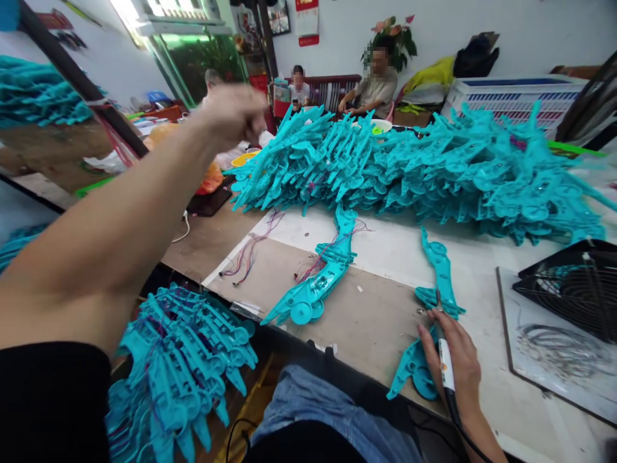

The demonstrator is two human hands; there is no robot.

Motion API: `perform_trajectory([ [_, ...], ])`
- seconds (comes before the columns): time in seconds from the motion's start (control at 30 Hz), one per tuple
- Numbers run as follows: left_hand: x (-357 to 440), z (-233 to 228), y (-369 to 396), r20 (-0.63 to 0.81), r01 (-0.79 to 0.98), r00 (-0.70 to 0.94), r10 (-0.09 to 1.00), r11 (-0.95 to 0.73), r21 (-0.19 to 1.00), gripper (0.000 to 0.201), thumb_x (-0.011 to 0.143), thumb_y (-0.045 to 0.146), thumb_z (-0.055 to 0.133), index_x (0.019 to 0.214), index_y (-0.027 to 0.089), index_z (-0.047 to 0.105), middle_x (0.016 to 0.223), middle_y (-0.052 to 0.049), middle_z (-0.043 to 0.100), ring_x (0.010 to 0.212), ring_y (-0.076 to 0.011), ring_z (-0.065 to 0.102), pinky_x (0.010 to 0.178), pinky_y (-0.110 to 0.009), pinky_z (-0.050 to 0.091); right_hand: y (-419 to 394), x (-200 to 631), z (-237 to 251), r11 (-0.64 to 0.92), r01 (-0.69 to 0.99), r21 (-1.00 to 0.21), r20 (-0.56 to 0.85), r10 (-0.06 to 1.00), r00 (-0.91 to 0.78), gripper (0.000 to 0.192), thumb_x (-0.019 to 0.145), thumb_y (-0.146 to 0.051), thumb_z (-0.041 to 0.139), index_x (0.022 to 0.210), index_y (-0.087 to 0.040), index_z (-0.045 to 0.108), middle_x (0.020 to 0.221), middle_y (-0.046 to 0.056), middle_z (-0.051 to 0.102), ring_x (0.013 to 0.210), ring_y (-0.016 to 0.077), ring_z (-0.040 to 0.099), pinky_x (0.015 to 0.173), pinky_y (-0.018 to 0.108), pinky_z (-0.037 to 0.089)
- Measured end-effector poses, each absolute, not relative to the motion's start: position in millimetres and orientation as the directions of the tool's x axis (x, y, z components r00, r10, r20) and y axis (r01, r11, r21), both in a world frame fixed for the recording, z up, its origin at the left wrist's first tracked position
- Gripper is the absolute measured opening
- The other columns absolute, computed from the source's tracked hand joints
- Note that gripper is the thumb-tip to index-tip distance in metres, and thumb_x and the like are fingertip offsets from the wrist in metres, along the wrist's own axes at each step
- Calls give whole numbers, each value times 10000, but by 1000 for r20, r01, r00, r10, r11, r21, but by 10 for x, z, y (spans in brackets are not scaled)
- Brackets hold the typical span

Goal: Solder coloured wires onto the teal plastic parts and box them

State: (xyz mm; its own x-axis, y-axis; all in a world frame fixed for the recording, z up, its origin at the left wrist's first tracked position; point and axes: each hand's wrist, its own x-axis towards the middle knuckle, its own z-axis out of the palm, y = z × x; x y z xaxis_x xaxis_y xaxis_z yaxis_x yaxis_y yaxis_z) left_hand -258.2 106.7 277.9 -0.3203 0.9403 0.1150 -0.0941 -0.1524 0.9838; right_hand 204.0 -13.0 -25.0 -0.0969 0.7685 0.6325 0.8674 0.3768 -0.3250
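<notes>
My right hand (456,357) is closed round a soldering iron (446,365) with a white handle and black cord. It rests over a teal plastic bow-shaped part (439,267) on the table, and the iron's front end lies along that part's middle. My left hand (236,116) is raised at the far left of the table, blurred, its fingers curled; what they hold, if anything, is hidden. Between the hands lies another teal part (313,283), with thin red and blue wires across its middle. Loose wires (248,254) lie to its left.
A long heap of teal parts (434,167) fills the table's back. More teal parts (178,360) are stacked below the front edge at left. A black fan-like object (573,286) and a board with grey wires (562,350) are at right. Two people sit beyond the table.
</notes>
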Motion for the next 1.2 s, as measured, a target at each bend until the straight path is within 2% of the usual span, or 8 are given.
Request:
perform_trajectory([
  [0.23,-1954,2794,903,314,108,-36,949,-309,945,269,987,41,385,750,129,477,581,6,569,549,-76,486,607,-217,371,-133,2016,-132,393,854,-341,701,712,-47,362,919,-406,532,1216,-216,613,1180,93,677,1129,258,624,1027,449,469],
  [0.43,-1212,2957,505,343,-52,212,915,-340,939,264,976,28,378,744,112,472,610,15,523,487,-34,473,530,-156,327,-71,1815,841,537,688,-489,809,573,128,318,928,-293,536,1243,-253,558,1197,80,672,1160,242,628,1045,442,476],
  [0.53,-911,2851,326,318,-167,283,905,-280,945,264,962,61,408,724,132,499,554,23,478,451,-44,416,500,-169,343,6,1648,1434,704,524,-480,852,516,86,481,834,-384,680,1255,-270,477,1309,97,597,1301,266,519,1125,475,402],
  [0.63,-662,2575,215,261,-292,320,911,-168,942,195,920,139,521,726,155,541,536,19,455,476,-74,426,503,-194,368,33,1478,1704,728,261,-633,757,653,14,640,718,-501,765,1209,-283,416,1314,100,568,1167,254,616,1013,439,511],
  [0.7,-541,2311,174,210,-374,331,920,-77,924,155,878,200,603,733,166,560,536,19,456,485,-83,421,503,-203,362,-26,1417,1667,584,103,-806,580,812,-64,585,726,-496,753,1149,-281,410,1190,73,631,826,176,693,745,363,598],
  [0.83,-424,1724,100,81,-474,369,926,113,873,124,819,268,688,884,182,628,549,33,481,472,-77,384,525,-217,349,-279,1535,1381,336,-69,-939,337,942,-7,370,821,-385,670,1074,-250,437,788,-31,656,416,40,411,383,196,343],
  [1.0,-359,1298,-70,-44,-364,543,838,283,887,426,784,305,740,1180,200,622,660,-15,600,591,-129,529,591,-258,381,-494,1820,1279,326,33,-945,327,941,88,249,870,-342,588,1058,-226,472,651,-41,621,434,59,384,397,204,245],
  [1.2,-218,1277,-173,-85,-379,586,806,366,850,410,763,313,764,1151,226,665,597,19,534,493,-75,387,525,-228,308,-523,1834,1300,378,357,-854,402,916,-8,174,885,-283,569,1043,-233,518,656,-42,641,609,118,594,600,255,443],
])
